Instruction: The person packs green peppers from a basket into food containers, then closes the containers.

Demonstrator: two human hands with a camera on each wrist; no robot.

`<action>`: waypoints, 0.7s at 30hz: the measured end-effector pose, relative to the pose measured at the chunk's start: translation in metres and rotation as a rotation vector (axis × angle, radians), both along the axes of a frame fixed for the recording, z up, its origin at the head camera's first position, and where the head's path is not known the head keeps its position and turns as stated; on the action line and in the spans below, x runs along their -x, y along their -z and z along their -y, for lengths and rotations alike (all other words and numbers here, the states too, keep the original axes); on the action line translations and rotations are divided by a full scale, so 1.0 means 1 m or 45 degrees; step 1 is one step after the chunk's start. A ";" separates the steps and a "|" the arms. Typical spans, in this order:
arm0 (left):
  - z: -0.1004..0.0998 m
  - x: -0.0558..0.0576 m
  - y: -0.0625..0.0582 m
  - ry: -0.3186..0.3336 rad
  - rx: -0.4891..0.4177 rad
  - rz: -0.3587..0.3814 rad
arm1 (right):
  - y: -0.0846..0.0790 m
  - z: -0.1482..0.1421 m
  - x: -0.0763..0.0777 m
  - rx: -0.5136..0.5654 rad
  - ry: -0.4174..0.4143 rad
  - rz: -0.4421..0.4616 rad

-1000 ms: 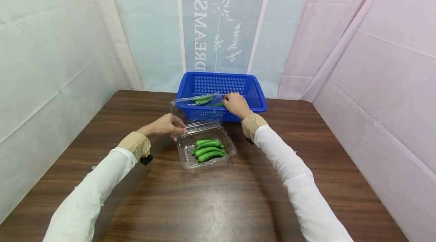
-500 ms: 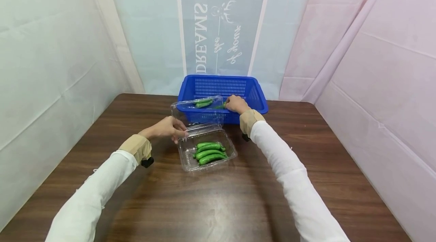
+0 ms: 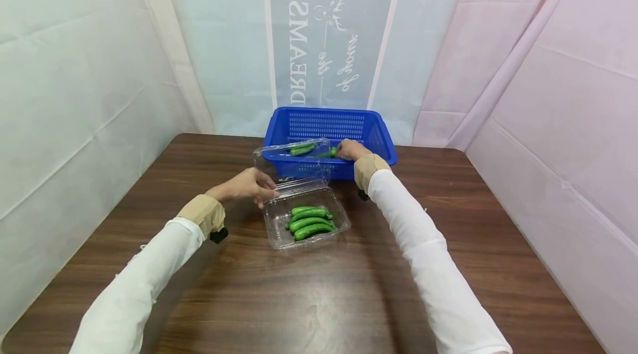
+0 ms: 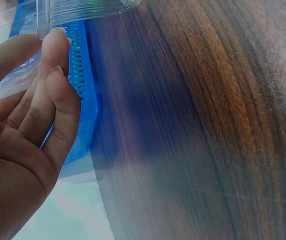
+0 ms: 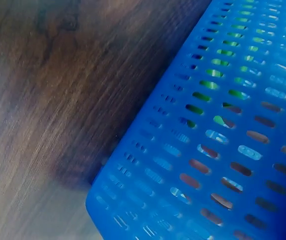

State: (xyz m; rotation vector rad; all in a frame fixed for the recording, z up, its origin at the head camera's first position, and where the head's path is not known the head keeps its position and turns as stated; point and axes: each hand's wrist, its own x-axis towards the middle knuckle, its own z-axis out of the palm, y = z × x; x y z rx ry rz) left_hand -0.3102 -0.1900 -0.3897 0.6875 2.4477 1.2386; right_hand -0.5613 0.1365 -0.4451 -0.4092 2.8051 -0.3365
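A clear plastic clamshell box (image 3: 276, 235) lies on the table with its lid (image 3: 264, 163) raised against the basket's front. Several green chili peppers (image 3: 311, 224) lie side by side in its base. My left hand (image 3: 249, 185) pinches the box's left edge near the hinge; the left wrist view shows thumb and fingertips on the plastic. Over the front rim of the blue basket (image 3: 381, 149), my right hand (image 3: 351, 150) reaches in, beside a green chili pepper (image 3: 333, 152). Its fingertips are hidden by the rim, and only bits of them show through the slots in the right wrist view.
More green chili peppers (image 3: 302, 149) lie in the basket, seen through the lid. The brown wooden table (image 3: 319, 298) is bounded by a printed cloth (image 3: 329, 27) behind and pale cloth walls at both sides.
My right hand has shifted slightly right inside the basket, and more of the pepper beside its fingers shows. My left hand keeps its hold on the box. The head view has moved a little.
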 end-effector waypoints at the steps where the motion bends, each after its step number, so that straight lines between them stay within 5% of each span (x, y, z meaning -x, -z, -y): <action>1: 0.000 0.000 0.000 0.000 0.002 -0.005 | 0.009 -0.001 0.011 0.004 -0.001 -0.001; 5: 0.001 -0.001 0.000 -0.014 0.016 -0.012 | 0.066 -0.012 0.087 0.029 -0.069 -0.041; 8: 0.003 -0.001 -0.001 -0.015 0.025 -0.014 | 0.085 -0.013 0.115 0.001 -0.091 -0.024; 11: 0.004 -0.001 -0.001 -0.010 0.023 -0.019 | 0.073 -0.008 0.100 -0.031 -0.099 -0.015; 17: 0.003 0.000 -0.001 -0.028 0.018 -0.013 | 0.006 0.006 0.017 -0.036 -0.110 0.030; 21: 0.002 -0.001 0.000 -0.030 0.009 -0.001 | 0.018 0.006 0.028 -0.047 -0.123 0.042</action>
